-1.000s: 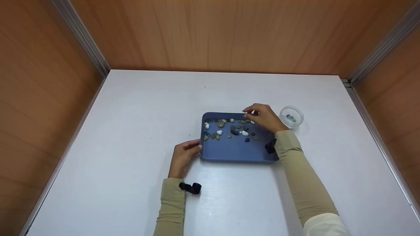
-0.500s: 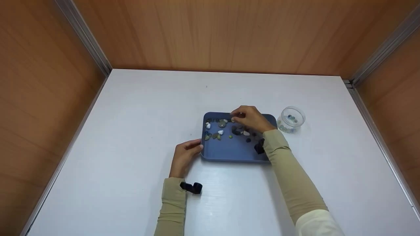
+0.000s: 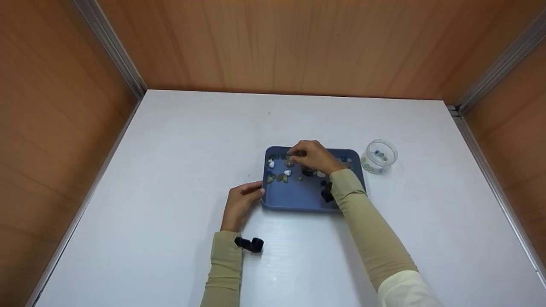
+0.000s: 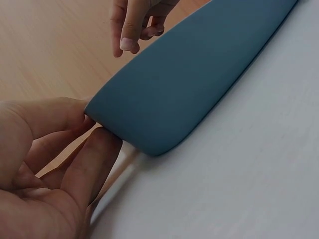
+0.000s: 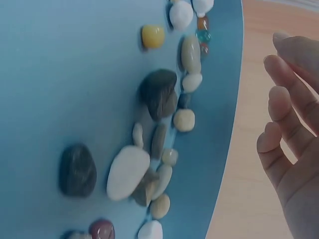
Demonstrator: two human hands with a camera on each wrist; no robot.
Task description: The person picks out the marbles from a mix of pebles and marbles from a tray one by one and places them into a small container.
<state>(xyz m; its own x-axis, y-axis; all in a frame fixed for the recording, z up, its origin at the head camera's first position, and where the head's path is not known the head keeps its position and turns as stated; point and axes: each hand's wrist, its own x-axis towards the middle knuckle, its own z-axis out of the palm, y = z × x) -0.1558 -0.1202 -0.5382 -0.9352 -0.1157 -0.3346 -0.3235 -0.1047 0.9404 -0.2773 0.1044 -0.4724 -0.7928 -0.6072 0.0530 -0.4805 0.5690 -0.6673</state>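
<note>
The blue rectangular tray (image 3: 294, 198) holds many small stones, dark, white, tan and yellow, with a few glassy beads. My left hand (image 3: 239, 204) holds the tray's left side, its thumb and fingertips at the corner of the wall in the left wrist view. My right hand (image 3: 313, 155) hovers over the tray's far part, fingers loosely bent and nothing visible between them. In the right wrist view its fingertips (image 5: 271, 137) are beyond the tray's far wall, while a large white stone (image 5: 128, 173) and a dark stone (image 5: 159, 93) lie in the tray.
A clear round container (image 3: 381, 152) with several glass marbles stands just right of the tray. Wooden panels (image 3: 273, 47) enclose the white table (image 3: 170, 170) at the back and both sides. A black wrist camera (image 3: 249, 244) sits on the left sleeve.
My right hand has moved left across the tray's far part, from its right end near the clear container to left of the middle. My left hand stays at the tray's left side.
</note>
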